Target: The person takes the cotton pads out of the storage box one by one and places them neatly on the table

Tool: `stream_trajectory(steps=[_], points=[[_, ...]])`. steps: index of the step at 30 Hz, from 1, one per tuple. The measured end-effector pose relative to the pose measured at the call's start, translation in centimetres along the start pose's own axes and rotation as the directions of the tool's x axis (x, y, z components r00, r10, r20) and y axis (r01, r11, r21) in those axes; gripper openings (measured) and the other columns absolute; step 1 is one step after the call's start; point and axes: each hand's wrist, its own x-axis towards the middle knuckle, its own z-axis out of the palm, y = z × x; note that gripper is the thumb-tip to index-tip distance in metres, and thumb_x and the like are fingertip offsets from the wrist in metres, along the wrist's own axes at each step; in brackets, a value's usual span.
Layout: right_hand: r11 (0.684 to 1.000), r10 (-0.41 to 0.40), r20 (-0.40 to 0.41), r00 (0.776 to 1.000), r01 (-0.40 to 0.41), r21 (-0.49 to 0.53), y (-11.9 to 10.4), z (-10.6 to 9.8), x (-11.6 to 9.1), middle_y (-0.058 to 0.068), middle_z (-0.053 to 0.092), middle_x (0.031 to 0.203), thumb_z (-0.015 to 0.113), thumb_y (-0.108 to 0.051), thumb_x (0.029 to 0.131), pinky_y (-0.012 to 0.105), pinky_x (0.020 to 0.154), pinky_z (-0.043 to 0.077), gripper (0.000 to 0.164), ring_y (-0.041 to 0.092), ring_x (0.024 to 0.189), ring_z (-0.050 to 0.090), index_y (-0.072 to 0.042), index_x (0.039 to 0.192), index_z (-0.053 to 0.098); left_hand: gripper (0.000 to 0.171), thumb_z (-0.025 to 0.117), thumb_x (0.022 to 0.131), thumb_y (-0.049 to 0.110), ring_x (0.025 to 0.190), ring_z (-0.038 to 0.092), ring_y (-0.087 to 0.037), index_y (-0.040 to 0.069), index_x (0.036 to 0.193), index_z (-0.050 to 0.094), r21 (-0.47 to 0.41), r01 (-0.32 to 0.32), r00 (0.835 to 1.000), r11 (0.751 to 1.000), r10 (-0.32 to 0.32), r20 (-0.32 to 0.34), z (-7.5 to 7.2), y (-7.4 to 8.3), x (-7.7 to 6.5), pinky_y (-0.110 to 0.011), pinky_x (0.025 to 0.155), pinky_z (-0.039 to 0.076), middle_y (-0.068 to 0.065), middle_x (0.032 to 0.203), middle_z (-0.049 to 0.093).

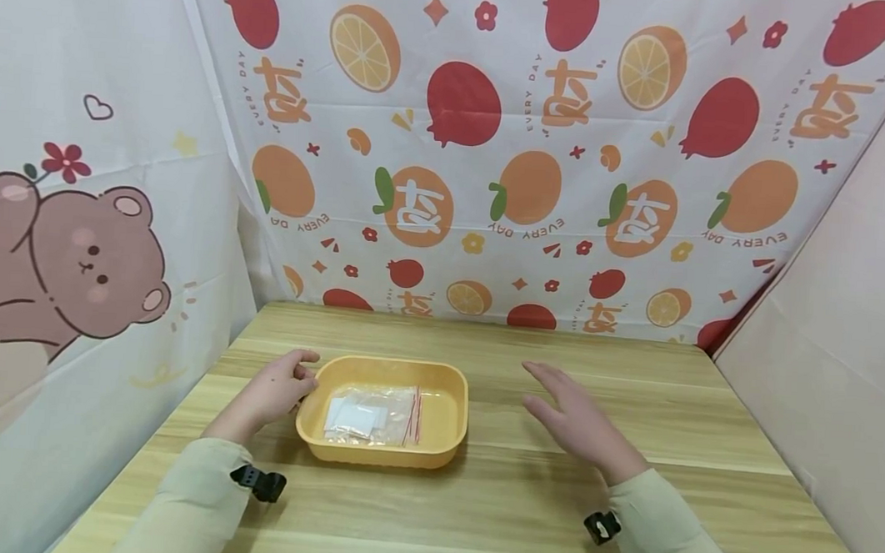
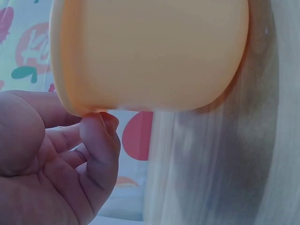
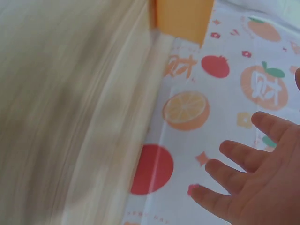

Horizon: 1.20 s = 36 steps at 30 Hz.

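A yellow plastic tub [image 1: 380, 456] with rounded corners sits on the wooden table. Inside it lies a clear zip bag [image 1: 393, 420] with red lines near its opening and white folded pieces [image 1: 356, 418] in it. My left hand [image 1: 274, 391] is at the tub's left end; in the left wrist view its curled fingers [image 2: 99, 145] reach the underside of the rim and the thumb side meets the rim too, so the hand grips the edge. Off to the right of the tub, my right hand [image 1: 581, 422] is held with fingers spread, touching nothing.
The wooden table [image 1: 520, 514] extends around the tub. A white curtain with fruit prints [image 1: 484, 195] hangs at the back. A bear-print curtain [image 1: 90, 266] stands at the left and a plain white one [image 1: 844, 356] at the right. Each wrist wears a black strap [image 1: 259, 482].
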Motion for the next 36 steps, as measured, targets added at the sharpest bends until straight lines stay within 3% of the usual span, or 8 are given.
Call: stream_trajectory(steps=[8, 13, 18, 20, 24, 28, 34, 36], points=[[0.98, 0.06, 0.112, 0.992, -0.08, 0.183, -2.6, -0.1, 1.7, 0.002, 0.04, 0.158, 0.045, -0.058, 0.103, 0.056, 0.115, 0.03, 0.063, 0.027, 0.145, 0.035, -0.027, 0.157, 0.038, 0.049, 0.053, 0.104, 0.01, 0.086, 0.06, -0.026, -0.003, 0.149, 0.039, -0.101, -0.002, 0.999, 0.995, 0.005, 0.036, 0.1, -1.1, 0.2, -0.038, 0.07, 0.056, -0.019, 0.11, 0.057], [0.935, 0.096, 0.183, 0.979, -0.151, 0.32, -4.0, 0.1, 2.6, 0.0, 0.047, 0.152, 0.048, -0.062, 0.101, 0.058, 0.112, 0.033, 0.062, 0.026, 0.141, 0.041, -0.032, 0.154, 0.042, 0.045, 0.05, 0.105, 0.012, 0.093, 0.06, -0.029, -0.005, 0.146, 0.042, -0.216, -0.001, 0.997, 0.976, 0.018, 0.073, -0.1, -1.6, 0.2, -0.039, 0.072, 0.057, -0.021, 0.113, 0.057], [0.88, 0.074, 0.253, 0.965, -0.182, 0.438, -4.8, 0.9, 3.5, 0.002, 0.048, 0.151, 0.048, -0.054, 0.104, 0.056, 0.112, 0.035, 0.057, 0.028, 0.138, 0.045, -0.028, 0.155, 0.042, 0.036, 0.048, 0.106, 0.011, 0.075, 0.059, -0.024, -0.01, 0.135, 0.049, -0.265, -0.016, 0.995, 0.964, 0.041, 0.09, -0.1, -2.1, 0.4, -0.036, 0.061, 0.055, -0.019, 0.101, 0.061], [0.834, 0.04, 0.287, 0.957, -0.19, 0.519, -5.1, 1.4, 3.9, 0.008, 0.046, 0.153, 0.047, -0.047, 0.106, 0.053, 0.113, 0.035, 0.057, 0.031, 0.137, 0.046, -0.02, 0.156, 0.039, 0.033, 0.049, 0.106, 0.011, 0.071, 0.057, -0.022, -0.01, 0.13, 0.051, -0.275, -0.009, 0.995, 0.961, 0.036, 0.092, 0.0, -2.2, 0.5, -0.034, 0.059, 0.053, -0.017, 0.096, 0.061], [0.7, -0.014, 0.341, 0.94, -0.234, 0.674, -5.9, 2.3, 4.6, 0.018, 0.045, 0.152, 0.046, -0.037, 0.109, 0.052, 0.113, 0.034, 0.058, 0.035, 0.137, 0.047, -0.008, 0.157, 0.033, 0.031, 0.048, 0.106, 0.012, 0.072, 0.056, -0.021, -0.01, 0.128, 0.051, -0.302, -0.001, 0.993, 0.953, 0.035, 0.11, 0.1, -2.4, 0.4, -0.032, 0.058, 0.052, -0.016, 0.094, 0.06], [0.592, -0.03, 0.37, 0.928, -0.282, 0.755, -6.4, 3.4, 5.4, 0.022, 0.046, 0.149, 0.046, -0.034, 0.109, 0.051, 0.112, 0.037, 0.06, 0.033, 0.133, 0.051, -0.002, 0.157, 0.029, 0.033, 0.048, 0.107, 0.014, 0.074, 0.056, -0.021, -0.009, 0.13, 0.049, -0.315, 0.005, 0.993, 0.949, 0.032, 0.113, 0.1, -2.5, 0.5, -0.031, 0.058, 0.052, -0.016, 0.095, 0.059], [0.458, 0.022, 0.424, 0.906, -0.386, 0.801, -7.3, 5.7, 6.6, 0.031, 0.045, 0.147, 0.047, -0.029, 0.108, 0.049, 0.106, 0.045, 0.059, 0.042, 0.131, 0.052, 0.005, 0.154, 0.031, 0.034, 0.048, 0.107, 0.014, 0.073, 0.056, -0.022, -0.009, 0.132, 0.049, -0.324, 0.009, 0.993, 0.946, 0.028, 0.112, 0.0, -2.6, 0.7, -0.032, 0.058, 0.053, -0.016, 0.096, 0.059], [0.431, 0.039, 0.447, 0.894, -0.419, 0.799, -7.7, 6.7, 6.9, 0.033, 0.043, 0.147, 0.05, -0.029, 0.107, 0.049, 0.104, 0.046, 0.062, 0.046, 0.13, 0.051, 0.006, 0.154, 0.029, 0.034, 0.047, 0.107, 0.013, 0.073, 0.056, -0.022, -0.01, 0.132, 0.049, -0.33, 0.005, 0.993, 0.944, 0.035, 0.113, 0.0, -2.7, 0.6, -0.032, 0.058, 0.053, -0.017, 0.097, 0.059]])
